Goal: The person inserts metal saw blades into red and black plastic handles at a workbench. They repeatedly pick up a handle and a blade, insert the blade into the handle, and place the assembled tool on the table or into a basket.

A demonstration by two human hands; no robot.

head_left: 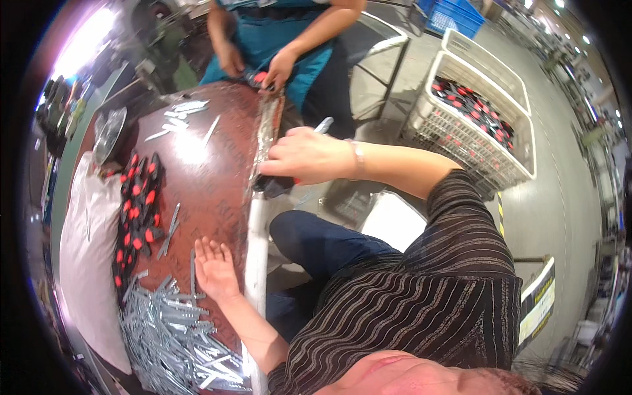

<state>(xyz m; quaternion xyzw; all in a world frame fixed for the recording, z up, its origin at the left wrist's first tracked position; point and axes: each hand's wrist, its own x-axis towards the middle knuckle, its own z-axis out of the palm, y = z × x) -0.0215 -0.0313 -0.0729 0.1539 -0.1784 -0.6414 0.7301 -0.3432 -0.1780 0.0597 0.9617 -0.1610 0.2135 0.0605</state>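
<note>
At the table's edge my right hand point(309, 158) is closed around a black-and-red handle point(276, 185), which looks like a utility knife handle. Its dark end shows below my fingers, and a pale strip point(323, 125) sticks out on the far side of the hand. My left hand point(217, 270) is palm up over the red-brown tabletop point(214, 178), fingers stretched and apart, holding nothing. Beside its fingertips lies a single metal strip point(193, 271). A large heap of silvery metal strips point(171, 329) spreads next to that hand.
Several black-and-red handles point(138, 210) lie in a row by a pale sack point(89, 263). A few strips point(176, 118) lie at the far end. Across the table, a co-worker's hands point(280, 69) hold a similar handle. White crates point(471, 141), one holding such handles, stand at right.
</note>
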